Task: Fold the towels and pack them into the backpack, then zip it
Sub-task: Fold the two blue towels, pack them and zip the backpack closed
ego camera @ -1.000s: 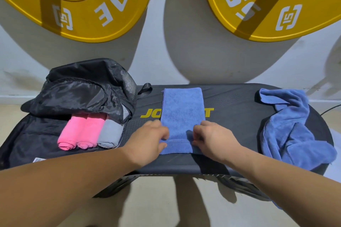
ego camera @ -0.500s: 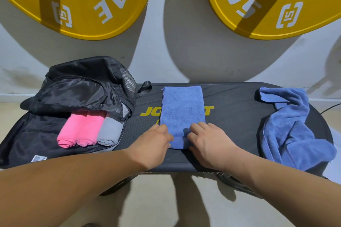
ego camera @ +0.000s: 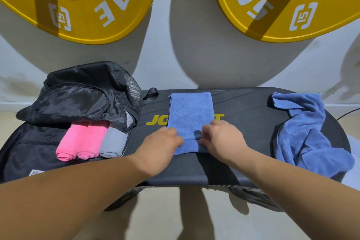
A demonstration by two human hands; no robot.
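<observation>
A blue towel (ego camera: 191, 111), folded into a narrow strip, lies lengthwise in the middle of the black platform (ego camera: 243, 115). Its near end is rolled up under my hands. My left hand (ego camera: 161, 142) grips the roll's left side and my right hand (ego camera: 222, 138) grips its right side, fingers curled over the cloth. The black backpack (ego camera: 81, 93) lies open at the left. Inside it, side by side, are two rolled pink towels (ego camera: 81, 142) and a rolled grey towel (ego camera: 113, 142). A second blue towel (ego camera: 305, 134) lies crumpled at the platform's right end.
Two big yellow weight plates (ego camera: 81, 2) lean on the white wall behind the platform. A black strap (ego camera: 151, 93) sticks out beside the backpack. A cable (ego camera: 348, 113) runs along the floor at the far right. Beige floor lies below the platform's near edge.
Both hands have moved forward, away from me, rolling the near end of the blue towel. The flat part of the strip is shorter than before.
</observation>
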